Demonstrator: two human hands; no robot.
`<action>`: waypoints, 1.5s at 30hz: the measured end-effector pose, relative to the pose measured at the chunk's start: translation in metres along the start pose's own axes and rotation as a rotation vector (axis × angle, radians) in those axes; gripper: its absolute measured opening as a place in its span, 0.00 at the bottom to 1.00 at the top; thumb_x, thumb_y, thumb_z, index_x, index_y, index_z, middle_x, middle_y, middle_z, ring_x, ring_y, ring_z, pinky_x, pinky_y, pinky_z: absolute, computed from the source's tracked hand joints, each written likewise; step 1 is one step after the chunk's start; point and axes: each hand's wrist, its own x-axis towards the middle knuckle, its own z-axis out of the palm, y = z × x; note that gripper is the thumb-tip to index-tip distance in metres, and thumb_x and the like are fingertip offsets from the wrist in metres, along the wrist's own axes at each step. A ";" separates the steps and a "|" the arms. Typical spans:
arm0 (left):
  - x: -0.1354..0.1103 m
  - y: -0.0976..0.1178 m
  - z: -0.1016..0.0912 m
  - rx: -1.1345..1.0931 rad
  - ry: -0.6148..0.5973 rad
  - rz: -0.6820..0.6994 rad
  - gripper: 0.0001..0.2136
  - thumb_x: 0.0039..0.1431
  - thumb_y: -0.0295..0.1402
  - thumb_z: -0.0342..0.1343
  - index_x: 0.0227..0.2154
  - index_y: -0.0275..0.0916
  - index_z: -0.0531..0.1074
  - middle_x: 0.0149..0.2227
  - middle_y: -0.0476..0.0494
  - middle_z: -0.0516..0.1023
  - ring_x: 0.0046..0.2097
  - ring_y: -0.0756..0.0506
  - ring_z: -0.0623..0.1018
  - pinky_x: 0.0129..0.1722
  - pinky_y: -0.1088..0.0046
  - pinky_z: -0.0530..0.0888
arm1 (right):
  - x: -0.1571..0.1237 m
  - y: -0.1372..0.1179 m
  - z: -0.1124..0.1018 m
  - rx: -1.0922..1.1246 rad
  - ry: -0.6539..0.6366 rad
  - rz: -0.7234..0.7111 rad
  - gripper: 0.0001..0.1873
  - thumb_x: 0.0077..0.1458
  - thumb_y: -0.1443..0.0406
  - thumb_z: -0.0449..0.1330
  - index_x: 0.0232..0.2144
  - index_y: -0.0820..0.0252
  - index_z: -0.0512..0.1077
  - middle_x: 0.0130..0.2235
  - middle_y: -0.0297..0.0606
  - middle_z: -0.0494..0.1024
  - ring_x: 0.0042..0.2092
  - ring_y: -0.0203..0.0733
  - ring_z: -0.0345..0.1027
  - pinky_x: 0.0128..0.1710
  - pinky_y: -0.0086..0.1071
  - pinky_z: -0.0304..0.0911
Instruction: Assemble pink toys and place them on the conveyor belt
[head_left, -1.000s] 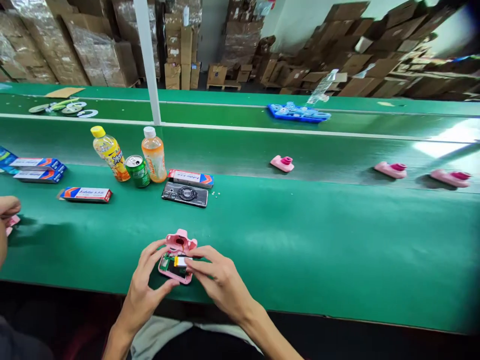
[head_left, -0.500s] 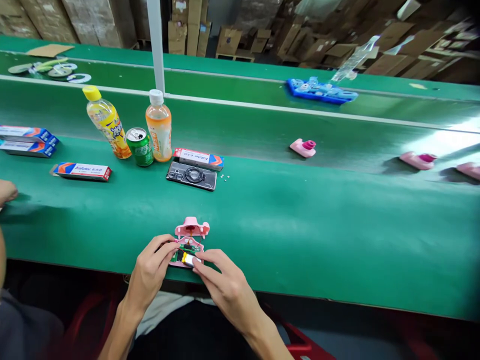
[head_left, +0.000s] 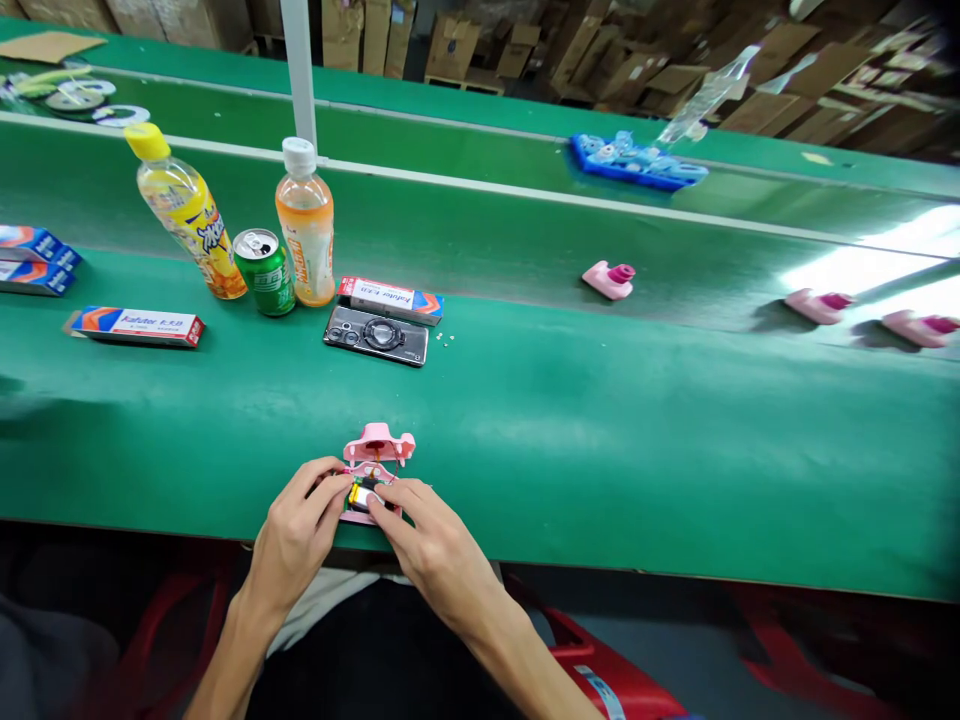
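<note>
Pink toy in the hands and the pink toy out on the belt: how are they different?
The opened pink toy lies split apart, its insides showing; the pink toy on the belt is closed, with a darker pink knob. The left hand and right hand hold the opened pink toy at the near edge; the pink toy on the belt lies alone, untouched. Both are light pink plastic.

I see my left hand [head_left: 296, 525] gripping the left edge of an open pink plastic housing [head_left: 358, 515] at the near rim of the green felt table [head_left: 600, 430]. My right hand [head_left: 431, 545] has its fingertips on the small silver battery [head_left: 362, 494] inside it. A pink shell half [head_left: 379, 445] lies touching the housing's far side. Farther back lie a black phone [head_left: 376, 335], a green drinks can [head_left: 264, 272] and two orange-juice bottles [head_left: 305, 235].
</note>
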 end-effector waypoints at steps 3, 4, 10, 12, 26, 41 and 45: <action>-0.001 -0.003 -0.013 0.006 -0.183 0.046 0.13 0.69 0.30 0.55 0.55 0.43 0.69 0.59 0.39 0.72 0.60 0.42 0.74 0.58 0.63 0.76 | 0.001 -0.005 -0.004 -0.052 -0.046 0.034 0.15 0.65 0.76 0.54 0.50 0.65 0.75 0.52 0.49 0.78 0.50 0.48 0.72 0.49 0.42 0.75; -0.002 -0.005 -0.017 0.015 -0.243 0.067 0.16 0.69 0.32 0.55 0.58 0.43 0.67 0.61 0.38 0.71 0.61 0.41 0.72 0.59 0.62 0.76 | 0.001 -0.006 -0.004 -0.063 -0.058 0.044 0.15 0.65 0.75 0.54 0.51 0.64 0.75 0.55 0.49 0.77 0.53 0.49 0.70 0.51 0.43 0.74; -0.008 -0.016 -0.023 0.084 -0.234 0.145 0.17 0.70 0.32 0.54 0.59 0.43 0.69 0.58 0.37 0.73 0.60 0.39 0.73 0.57 0.59 0.77 | -0.012 0.005 0.019 -0.104 0.094 -0.069 0.17 0.67 0.72 0.56 0.55 0.56 0.75 0.54 0.37 0.81 0.65 0.48 0.62 0.56 0.43 0.67; -0.008 -0.017 -0.022 0.108 -0.222 0.162 0.16 0.70 0.32 0.54 0.58 0.43 0.71 0.57 0.37 0.74 0.58 0.39 0.74 0.55 0.59 0.77 | -0.016 0.009 0.029 -0.125 0.166 -0.022 0.19 0.66 0.72 0.58 0.55 0.51 0.76 0.52 0.33 0.82 0.62 0.47 0.64 0.53 0.42 0.65; -0.010 -0.010 -0.016 0.220 -0.150 0.210 0.11 0.70 0.31 0.53 0.51 0.41 0.74 0.59 0.38 0.75 0.49 0.42 0.75 0.49 0.61 0.74 | 0.054 0.039 -0.030 0.031 0.196 0.422 0.30 0.74 0.55 0.47 0.27 0.62 0.79 0.29 0.39 0.82 0.29 0.36 0.71 0.33 0.32 0.62; -0.014 -0.004 -0.003 -0.024 0.035 0.009 0.15 0.65 0.41 0.61 0.51 0.43 0.72 0.54 0.39 0.77 0.54 0.39 0.76 0.54 0.58 0.73 | 0.189 0.025 -0.054 -0.056 -0.991 0.319 0.25 0.55 0.49 0.69 0.21 0.65 0.77 0.23 0.39 0.77 0.29 0.41 0.71 0.31 0.32 0.60; -0.005 -0.014 -0.034 -0.367 0.319 -0.310 0.24 0.63 0.46 0.62 0.56 0.38 0.70 0.54 0.37 0.76 0.53 0.40 0.78 0.54 0.56 0.76 | 0.183 0.030 -0.084 0.146 -0.852 0.021 0.13 0.63 0.58 0.64 0.41 0.62 0.82 0.37 0.37 0.83 0.36 0.37 0.72 0.34 0.29 0.60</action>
